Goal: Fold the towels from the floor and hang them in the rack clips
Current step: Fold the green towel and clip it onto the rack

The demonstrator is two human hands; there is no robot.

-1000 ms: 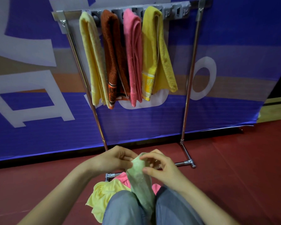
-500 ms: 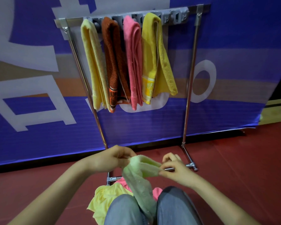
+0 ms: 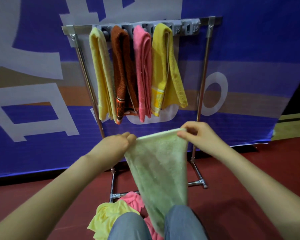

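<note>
Green towel (image 3: 161, 167) pinched at top corners by L grip (image 3: 119, 144) & R grip (image 3: 197, 135), hanging betw. them. Edge to be kept taut, corners matched evenly; free clips (image 3: 189, 29) above R grip.

green towel (image 3: 159, 163): terry cloth, is showing a fuzzy, matt nap.
hanging towels (image 3: 143, 66): looped cloth, are looking matt and rough; the brown towel (image 3: 123, 70) is looking coarsest.
rack (image 3: 201, 94): metal tubing, is shining glossy and smooth.
clip strip (image 3: 189, 29): grey plastic, is looking smooth and dull.
floor (image 3: 249, 179): is looking smooth with a faint sheen.
banner (image 3: 258, 49): printed sheet, is looking smooth and matt.
trousers (image 3: 182, 222): woven blue cloth, are looking matt.
</note>
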